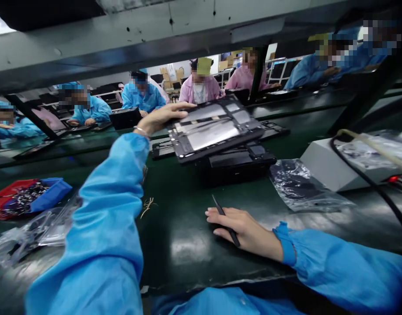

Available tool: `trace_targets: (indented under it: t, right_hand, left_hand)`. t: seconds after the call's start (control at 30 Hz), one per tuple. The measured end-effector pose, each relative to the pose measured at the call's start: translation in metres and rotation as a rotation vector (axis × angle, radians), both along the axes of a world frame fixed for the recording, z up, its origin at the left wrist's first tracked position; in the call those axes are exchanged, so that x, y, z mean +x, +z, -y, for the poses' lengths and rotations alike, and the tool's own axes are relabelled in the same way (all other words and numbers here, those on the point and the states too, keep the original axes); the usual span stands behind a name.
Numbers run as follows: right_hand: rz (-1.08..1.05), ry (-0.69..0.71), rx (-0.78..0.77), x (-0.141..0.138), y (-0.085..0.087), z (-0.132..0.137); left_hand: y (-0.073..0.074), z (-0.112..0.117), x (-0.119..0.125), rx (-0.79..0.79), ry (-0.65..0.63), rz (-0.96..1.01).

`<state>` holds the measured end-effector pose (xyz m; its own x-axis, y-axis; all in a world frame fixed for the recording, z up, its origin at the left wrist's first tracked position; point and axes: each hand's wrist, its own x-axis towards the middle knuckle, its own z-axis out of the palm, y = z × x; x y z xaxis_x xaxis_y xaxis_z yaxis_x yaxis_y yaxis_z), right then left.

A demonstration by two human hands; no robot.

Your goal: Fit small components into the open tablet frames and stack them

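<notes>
My left hand (166,117) reaches far forward and grips the left edge of a tablet-like device with its inside exposed (212,131). The device is tilted, with a silver panel and black frame facing up. Under it sits a stack of similar black devices (236,168); whether the two touch I cannot tell. My right hand (242,229) rests low over the green bench, fingers closed around black tweezers (227,222) whose tip points away from me. A few thin tan strips (148,206) lie on the bench between my arms.
At left are a red bin (5,199) and a blue bin (51,192) of small parts, with clear plastic packaging (40,232) before them. On the right, a plastic bag (299,186) lies beside a grey box (335,164) with a cable. Co-workers sit across a metal-framed line.
</notes>
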<state>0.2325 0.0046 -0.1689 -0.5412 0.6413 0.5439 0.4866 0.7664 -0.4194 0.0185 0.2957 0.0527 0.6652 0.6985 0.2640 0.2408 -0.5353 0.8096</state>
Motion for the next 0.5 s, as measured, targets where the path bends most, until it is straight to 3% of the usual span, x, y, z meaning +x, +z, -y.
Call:
trace_targets:
  t: [0.1, 0.17, 0.23, 0.33, 0.43, 0.5]
  right_hand:
    - [0.020, 0.002, 0.004, 0.002, 0.000, 0.002]
    - [0.032, 0.009, 0.008, 0.002, 0.001, 0.004]
    - [0.033, 0.021, 0.016, 0.001, 0.002, 0.006]
    - [0.040, 0.041, 0.029, -0.002, 0.006, 0.011]
    - [0.062, 0.060, 0.049, -0.005, 0.011, 0.017]
    - [0.066, 0.064, 0.070, -0.006, 0.014, 0.020]
  left_hand:
    - [-0.019, -0.001, 0.052, -0.018, -0.242, -0.078]
    - [-0.029, -0.005, 0.072, -0.002, -0.270, -0.175]
    - [-0.036, -0.013, 0.080, 0.058, -0.190, -0.263]
    - [-0.049, -0.035, 0.081, 0.101, 0.055, -0.314]
    - [-0.073, -0.058, 0.081, 0.057, 0.234, -0.384]
    - [-0.092, -0.068, 0.085, 0.024, 0.262, -0.426]
